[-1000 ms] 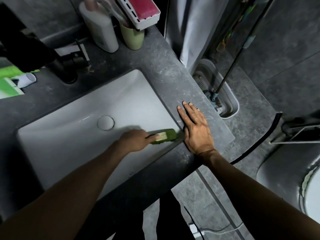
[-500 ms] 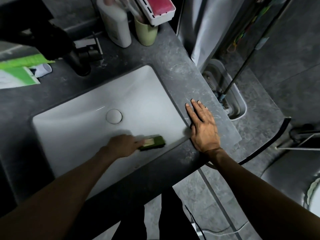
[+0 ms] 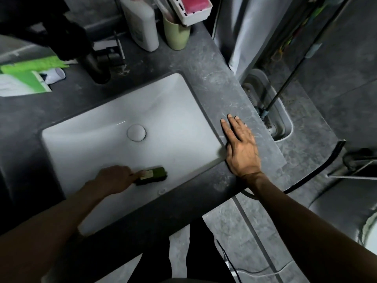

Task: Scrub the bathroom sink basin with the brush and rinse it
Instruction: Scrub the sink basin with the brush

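The left hand [image 3: 114,178] grips the green brush [image 3: 153,175], fingers curled round its handle. The brush sits on the floor of the white basin [image 3: 102,139], low and left of centre in the frame, below the drain cap [image 3: 136,132]. The right hand [image 3: 242,152] lies flat on the grey tabletop [image 3: 214,88] at the basin's right edge, fingers straight and holding nothing.

A hard stroke toward the near wall could, I'd judge, knock the brush head against the rim or twist it out of the grip. On a wet surface the bracing palm might slide.

Whether the basin is wet I cannot tell. The dark faucet [image 3: 98,66] at upper left is mostly lost in shadow, and the brush is too blurred to make out its bristles.
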